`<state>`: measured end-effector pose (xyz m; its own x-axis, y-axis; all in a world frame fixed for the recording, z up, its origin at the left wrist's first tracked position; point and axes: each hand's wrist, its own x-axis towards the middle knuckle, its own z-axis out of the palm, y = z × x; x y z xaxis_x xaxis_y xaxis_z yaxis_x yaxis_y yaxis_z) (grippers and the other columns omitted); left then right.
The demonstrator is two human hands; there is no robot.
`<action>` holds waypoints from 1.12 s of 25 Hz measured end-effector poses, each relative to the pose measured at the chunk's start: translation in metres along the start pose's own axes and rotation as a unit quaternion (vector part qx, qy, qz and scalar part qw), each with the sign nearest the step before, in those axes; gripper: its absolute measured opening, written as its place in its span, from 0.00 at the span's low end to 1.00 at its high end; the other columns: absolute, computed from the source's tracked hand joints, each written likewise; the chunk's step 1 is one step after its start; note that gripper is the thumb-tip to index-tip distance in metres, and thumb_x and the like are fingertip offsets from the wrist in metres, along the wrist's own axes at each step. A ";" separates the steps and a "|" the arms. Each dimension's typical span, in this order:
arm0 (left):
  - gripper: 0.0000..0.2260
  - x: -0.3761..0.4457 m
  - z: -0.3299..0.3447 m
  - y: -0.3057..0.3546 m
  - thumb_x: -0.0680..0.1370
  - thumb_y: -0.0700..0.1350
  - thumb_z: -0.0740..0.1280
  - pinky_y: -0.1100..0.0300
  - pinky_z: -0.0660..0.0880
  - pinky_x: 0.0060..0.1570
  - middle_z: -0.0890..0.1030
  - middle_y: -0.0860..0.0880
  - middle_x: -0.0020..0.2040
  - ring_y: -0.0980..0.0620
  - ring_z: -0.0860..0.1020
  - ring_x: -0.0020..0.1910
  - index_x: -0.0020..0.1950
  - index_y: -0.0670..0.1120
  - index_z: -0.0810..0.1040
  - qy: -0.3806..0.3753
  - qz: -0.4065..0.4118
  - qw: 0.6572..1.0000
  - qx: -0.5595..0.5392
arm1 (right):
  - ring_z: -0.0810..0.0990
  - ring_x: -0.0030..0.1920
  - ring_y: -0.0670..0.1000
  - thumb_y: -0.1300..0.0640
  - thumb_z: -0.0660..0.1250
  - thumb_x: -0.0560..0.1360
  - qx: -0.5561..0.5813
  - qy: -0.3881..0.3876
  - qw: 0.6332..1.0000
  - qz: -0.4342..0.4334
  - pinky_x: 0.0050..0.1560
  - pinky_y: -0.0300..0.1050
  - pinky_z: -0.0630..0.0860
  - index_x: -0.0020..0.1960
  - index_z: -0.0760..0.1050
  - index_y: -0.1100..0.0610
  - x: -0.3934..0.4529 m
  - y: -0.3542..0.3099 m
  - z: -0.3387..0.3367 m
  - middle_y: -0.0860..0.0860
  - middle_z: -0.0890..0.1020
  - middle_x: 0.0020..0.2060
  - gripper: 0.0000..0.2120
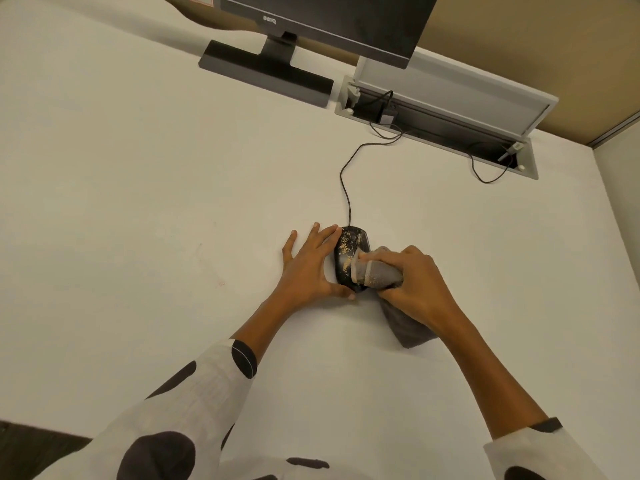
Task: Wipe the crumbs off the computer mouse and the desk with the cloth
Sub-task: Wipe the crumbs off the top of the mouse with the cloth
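A black wired computer mouse (351, 247) lies on the white desk (138, 202), speckled with pale crumbs along its left side. My left hand (308, 261) rests flat against the mouse's left edge, with the thumb at its near end, steadying it. My right hand (415, 282) is closed on a bunched grey cloth (375, 273), which presses on the mouse's right rear part. Crumbs cling to the cloth's front fold. The loose end of the cloth trails from under my right wrist onto the desk.
The mouse cable (346, 181) runs back to an open cable tray (443, 116) with a raised lid at the desk's rear. A black monitor (329, 19) on a flat stand (266, 74) sits at the back. The desk's front edge is at lower left.
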<state>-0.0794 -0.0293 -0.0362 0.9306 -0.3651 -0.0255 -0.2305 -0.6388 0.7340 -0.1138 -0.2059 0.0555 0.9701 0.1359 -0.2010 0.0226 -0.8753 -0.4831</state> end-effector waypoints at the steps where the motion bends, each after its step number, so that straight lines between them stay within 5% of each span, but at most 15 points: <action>1: 0.52 0.000 0.000 0.000 0.58 0.65 0.74 0.55 0.31 0.69 0.56 0.55 0.76 0.55 0.45 0.76 0.75 0.52 0.54 -0.001 0.000 1.000 0.001 | 0.71 0.43 0.49 0.62 0.72 0.65 -0.011 -0.006 1.000 -0.009 0.42 0.45 0.71 0.59 0.76 0.43 -0.005 -0.001 0.001 0.45 0.72 0.37 0.26; 3: 0.52 0.000 0.000 0.000 0.58 0.65 0.74 0.54 0.32 0.69 0.56 0.55 0.76 0.56 0.45 0.76 0.75 0.52 0.53 -0.004 -0.002 1.000 0.008 | 0.70 0.41 0.47 0.62 0.73 0.64 -0.002 -0.031 0.999 -0.022 0.40 0.41 0.71 0.56 0.78 0.42 -0.008 0.001 -0.005 0.40 0.70 0.36 0.24; 6: 0.52 0.000 -0.001 0.000 0.58 0.65 0.74 0.54 0.31 0.69 0.55 0.56 0.76 0.57 0.44 0.75 0.75 0.52 0.53 -0.011 -0.002 1.000 0.005 | 0.79 0.41 0.47 0.64 0.71 0.61 0.120 -0.018 0.993 -0.004 0.44 0.35 0.74 0.45 0.80 0.47 0.006 0.013 -0.028 0.45 0.81 0.36 0.17; 9: 0.51 -0.001 -0.003 0.000 0.59 0.64 0.74 0.53 0.30 0.69 0.54 0.56 0.76 0.57 0.43 0.75 0.75 0.52 0.52 -0.024 -0.001 1.000 -0.001 | 0.80 0.49 0.54 0.66 0.69 0.68 0.200 0.017 0.979 0.019 0.53 0.48 0.76 0.49 0.79 0.53 0.039 0.025 -0.043 0.53 0.82 0.45 0.13; 12: 0.51 0.000 -0.006 0.000 0.60 0.64 0.74 0.51 0.30 0.70 0.53 0.56 0.77 0.57 0.42 0.75 0.75 0.52 0.51 -0.041 -0.003 0.999 -0.001 | 0.77 0.50 0.55 0.63 0.68 0.71 0.125 0.011 0.992 -0.010 0.53 0.49 0.74 0.55 0.75 0.54 0.073 0.025 -0.041 0.54 0.80 0.49 0.13; 18: 0.51 0.000 -0.007 0.001 0.61 0.64 0.73 0.49 0.30 0.69 0.52 0.54 0.77 0.55 0.41 0.75 0.75 0.52 0.49 -0.051 0.002 0.999 0.008 | 0.76 0.45 0.54 0.63 0.68 0.67 -0.007 -0.131 0.988 -0.084 0.45 0.49 0.72 0.51 0.73 0.54 0.099 0.010 -0.033 0.52 0.78 0.44 0.14; 28: 0.51 -0.001 -0.006 0.002 0.61 0.64 0.73 0.48 0.30 0.70 0.52 0.54 0.77 0.55 0.42 0.75 0.75 0.51 0.49 -0.048 0.002 0.999 0.016 | 0.77 0.41 0.41 0.66 0.70 0.65 0.042 -0.091 0.992 -0.076 0.40 0.33 0.71 0.46 0.73 0.47 0.043 0.014 -0.029 0.41 0.79 0.38 0.17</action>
<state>-0.0787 -0.0262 -0.0305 0.8982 -0.4304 -0.0889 -0.2450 -0.6583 0.7117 -0.0644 -0.2258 0.0651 0.8973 0.3518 -0.2665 0.1381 -0.7974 -0.5874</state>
